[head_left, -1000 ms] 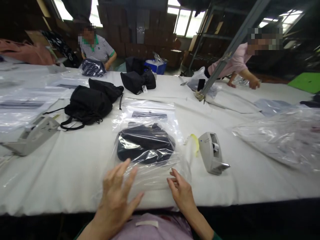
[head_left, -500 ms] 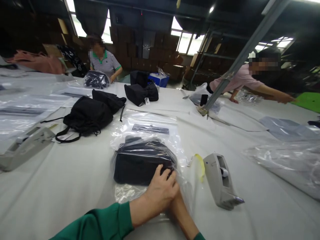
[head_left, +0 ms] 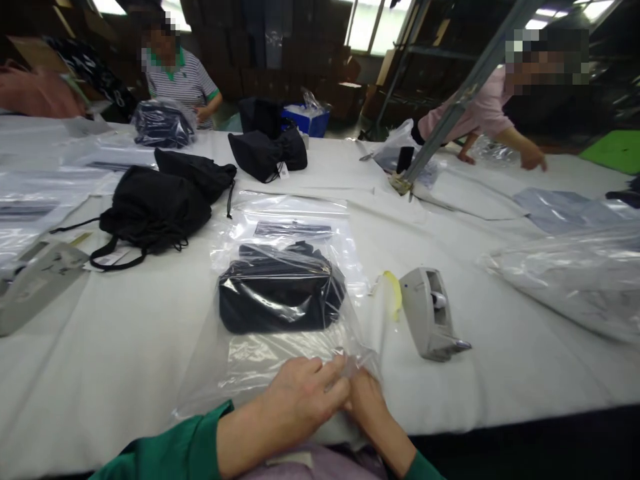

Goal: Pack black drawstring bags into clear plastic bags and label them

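Bag [head_left: 277,303], dark, inside clear wrapper [head_left: 253,353], on white table [head_left: 130,333], about 11 o'clock from left hand [head_left: 313,393]. Left fingers bent, gripping wrapper at its 4-to-5 o'clock corner. Right hand [head_left: 369,397] just beside, at same corner; fingertips hidden, can't tell grip. Tape dispenser [head_left: 425,327] 1 o'clock from right hand. Black drawstring bags [head_left: 157,210] farther off, between 10 and 11.

The white desk [head_left: 135,360] carried many things.
On it lay a clear plastic bag [head_left: 280,350] with a black pouch [head_left: 273,303] inside; a grey tape dispenser [head_left: 423,317] was just to the right, black drawstring bags [head_left: 157,203] rested to the left, and loose clear plastic [head_left: 580,273] was spread at the far right.
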`<state>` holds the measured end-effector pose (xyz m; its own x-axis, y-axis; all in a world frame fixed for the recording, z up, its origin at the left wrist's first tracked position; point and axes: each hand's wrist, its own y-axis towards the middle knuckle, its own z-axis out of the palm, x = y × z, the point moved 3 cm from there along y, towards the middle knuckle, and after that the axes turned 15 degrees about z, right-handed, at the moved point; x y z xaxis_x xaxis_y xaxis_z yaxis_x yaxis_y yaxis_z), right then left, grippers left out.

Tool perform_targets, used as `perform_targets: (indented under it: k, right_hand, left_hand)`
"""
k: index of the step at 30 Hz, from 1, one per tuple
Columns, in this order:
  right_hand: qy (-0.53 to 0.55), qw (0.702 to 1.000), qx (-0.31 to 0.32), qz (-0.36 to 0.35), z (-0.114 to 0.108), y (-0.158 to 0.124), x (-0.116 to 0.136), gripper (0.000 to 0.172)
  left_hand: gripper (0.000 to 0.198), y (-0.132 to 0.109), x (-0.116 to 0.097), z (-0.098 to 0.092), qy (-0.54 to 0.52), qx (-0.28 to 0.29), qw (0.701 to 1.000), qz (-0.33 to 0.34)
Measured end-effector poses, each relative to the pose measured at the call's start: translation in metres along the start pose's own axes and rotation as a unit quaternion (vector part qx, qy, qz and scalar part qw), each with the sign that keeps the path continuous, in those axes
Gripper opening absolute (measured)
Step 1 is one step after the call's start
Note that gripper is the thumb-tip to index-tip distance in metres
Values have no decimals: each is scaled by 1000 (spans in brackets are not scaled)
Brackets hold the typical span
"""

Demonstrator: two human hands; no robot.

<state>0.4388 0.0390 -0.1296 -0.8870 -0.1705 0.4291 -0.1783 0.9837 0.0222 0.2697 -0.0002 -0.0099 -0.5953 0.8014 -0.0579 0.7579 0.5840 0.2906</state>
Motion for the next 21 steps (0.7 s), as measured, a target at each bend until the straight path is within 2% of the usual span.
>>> perform_targets:
  k: [2,3,5,6,8,10,11,12,14,15,16,19,21]
  right_hand:
    - [-2,1000,19,12,-20,-25,-10,30]
    - [5,1000,2,23,-32,-36,-14,32]
    - [24,993,-95,58,-55,-51,-22,30]
    - [31,984,-158,79,-64,-54,-25,32]
    - [28,965,-240,105,-70,-48,-23,61]
    - [23,961,-250,115,-62,-28,-15,92]
    - [25,964,-233,123,-56,-16,-11,95]
    - [30,969,-207,131,-50,-4,-7,89]
    - [48,979,-155,122,-45,15,-2,57]
    - [59,981,-148,106,-47,19,-3,44]
    - [67,981,-159,90,-52,20,-6,39]
    - [78,970,-211,89,-70,5,-27,38]
    - [62,978,-177,88,-72,-11,-43,41]
  left_hand:
    - [39,-29,-5,-11,7,-24,998,-49]
    - [52,-47,-6,-15,21,-35,995,-94]
    - [69,-88,-6,-16,66,-48,979,-189]
    - [70,-110,-6,-12,91,-44,968,-229]
    - [62,-150,-5,2,141,-32,947,-288]
    - [54,-184,0,17,162,-31,922,-350]
    - [49,-199,4,23,152,-40,913,-377]
    - [45,-210,9,27,130,-60,908,-393]
    - [39,-229,17,25,70,-120,898,-417]
    - [37,-236,21,20,46,-152,885,-437]
    - [35,-243,23,14,32,-183,867,-463]
    - [39,-260,23,-5,33,-255,805,-534]
    - [42,-266,17,-8,30,-285,779,-558]
